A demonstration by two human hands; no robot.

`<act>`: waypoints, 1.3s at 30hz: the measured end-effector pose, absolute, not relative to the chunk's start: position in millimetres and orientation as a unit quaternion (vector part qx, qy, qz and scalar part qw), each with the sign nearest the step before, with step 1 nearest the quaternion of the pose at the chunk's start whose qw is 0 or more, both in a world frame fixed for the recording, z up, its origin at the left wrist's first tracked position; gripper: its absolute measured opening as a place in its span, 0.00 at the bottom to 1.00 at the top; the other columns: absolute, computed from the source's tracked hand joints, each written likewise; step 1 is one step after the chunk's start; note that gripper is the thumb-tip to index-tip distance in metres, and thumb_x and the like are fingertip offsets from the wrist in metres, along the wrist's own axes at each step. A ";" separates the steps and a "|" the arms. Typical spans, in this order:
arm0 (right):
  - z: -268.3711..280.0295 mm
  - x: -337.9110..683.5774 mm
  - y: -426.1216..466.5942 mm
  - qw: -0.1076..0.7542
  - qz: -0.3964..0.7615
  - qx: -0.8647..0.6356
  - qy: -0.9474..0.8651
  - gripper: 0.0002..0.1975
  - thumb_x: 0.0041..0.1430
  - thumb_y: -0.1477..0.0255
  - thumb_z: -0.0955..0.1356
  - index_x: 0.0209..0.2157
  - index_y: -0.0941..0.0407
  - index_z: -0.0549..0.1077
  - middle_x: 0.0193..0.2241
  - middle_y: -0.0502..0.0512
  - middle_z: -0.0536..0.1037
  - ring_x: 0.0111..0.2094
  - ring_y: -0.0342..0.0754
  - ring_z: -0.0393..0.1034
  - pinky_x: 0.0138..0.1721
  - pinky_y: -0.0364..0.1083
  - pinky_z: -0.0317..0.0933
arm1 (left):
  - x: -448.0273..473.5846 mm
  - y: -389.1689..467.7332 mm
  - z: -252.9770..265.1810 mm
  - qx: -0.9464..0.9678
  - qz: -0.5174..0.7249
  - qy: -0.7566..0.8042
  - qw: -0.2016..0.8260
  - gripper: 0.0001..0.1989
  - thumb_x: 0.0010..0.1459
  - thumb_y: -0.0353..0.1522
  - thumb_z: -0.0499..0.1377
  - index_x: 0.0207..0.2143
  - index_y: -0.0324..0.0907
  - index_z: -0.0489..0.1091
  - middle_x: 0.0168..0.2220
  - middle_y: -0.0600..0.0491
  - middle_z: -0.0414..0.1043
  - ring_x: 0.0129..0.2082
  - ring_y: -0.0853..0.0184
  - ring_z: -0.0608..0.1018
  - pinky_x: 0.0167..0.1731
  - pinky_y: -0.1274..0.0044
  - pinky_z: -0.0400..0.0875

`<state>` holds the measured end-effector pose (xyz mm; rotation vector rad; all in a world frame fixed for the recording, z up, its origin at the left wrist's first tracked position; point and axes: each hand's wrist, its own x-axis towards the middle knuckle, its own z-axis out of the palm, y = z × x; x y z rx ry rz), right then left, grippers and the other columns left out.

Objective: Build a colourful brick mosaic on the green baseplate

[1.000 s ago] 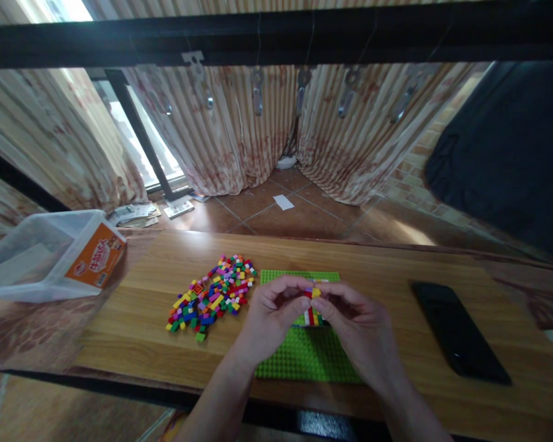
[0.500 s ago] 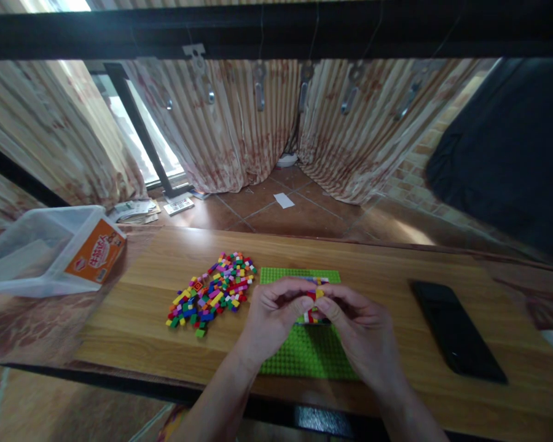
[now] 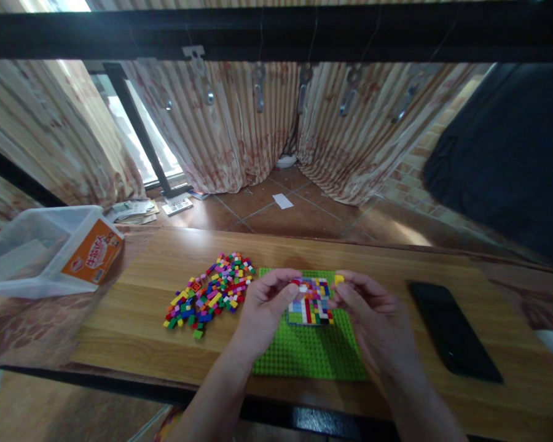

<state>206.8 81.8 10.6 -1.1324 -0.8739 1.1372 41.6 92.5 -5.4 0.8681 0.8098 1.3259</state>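
My right hand (image 3: 380, 313) pinches a small yellow brick (image 3: 339, 279) between thumb and fingertips, over the right side of the green baseplate (image 3: 311, 356). Across from it, my left hand (image 3: 265, 307) is closed, with a small red brick (image 3: 295, 282) at its thumb and fingertips. Between the hands, a flat patchwork of multicoloured bricks (image 3: 311, 310) covers the upper middle of the baseplate. The fingers partly hide its upper corners.
Left of the baseplate lies a loose pile of multicoloured bricks (image 3: 216, 294) on the wooden table (image 3: 133, 331). A black phone (image 3: 454, 331) rests at the right. Beyond the left edge stands a clear plastic bin (image 3: 41, 245) with an orange label.
My hands have moved apart from each other, the right one going rightward with the yellow brick. The brick patchwork between them has come into view.
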 end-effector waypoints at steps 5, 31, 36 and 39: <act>3.2 237.2 86.7 0.532 0.428 -0.574 -0.452 0.13 0.47 0.63 0.75 0.35 0.53 0.81 0.29 0.51 0.79 0.28 0.43 0.72 0.31 0.44 0.70 | 38.0 96.6 -3.0 0.309 0.585 0.386 0.642 0.13 0.47 0.34 0.71 0.36 0.40 0.79 0.30 0.55 0.78 0.28 0.74 0.77 0.34 0.82 0.72; -27.6 225.6 89.9 0.400 0.233 -0.583 -0.668 0.08 0.58 0.64 0.68 0.31 0.51 0.79 0.36 0.54 0.74 0.39 0.50 0.71 0.38 0.48 0.64 | 35.5 98.4 1.9 0.286 0.583 0.378 0.660 0.14 0.44 0.32 0.72 0.36 0.39 0.79 0.30 0.54 0.78 0.28 0.74 0.77 0.35 0.81 0.74; -32.2 225.2 89.4 0.431 0.297 -0.588 -0.617 0.09 0.55 0.62 0.71 0.32 0.52 0.80 0.36 0.54 0.74 0.35 0.48 0.70 0.35 0.47 0.64 | 35.5 98.6 1.3 0.288 0.583 0.377 0.660 0.14 0.44 0.32 0.72 0.35 0.38 0.79 0.31 0.54 0.78 0.28 0.74 0.77 0.35 0.81 0.74; -29.5 226.0 89.0 0.436 0.310 -0.590 -0.605 0.11 0.53 0.61 0.72 0.33 0.54 0.80 0.36 0.54 0.75 0.33 0.46 0.70 0.33 0.46 0.63 | 35.0 98.5 1.6 0.284 0.584 0.375 0.661 0.14 0.44 0.32 0.72 0.35 0.38 0.79 0.31 0.53 0.78 0.29 0.74 0.77 0.35 0.81 0.74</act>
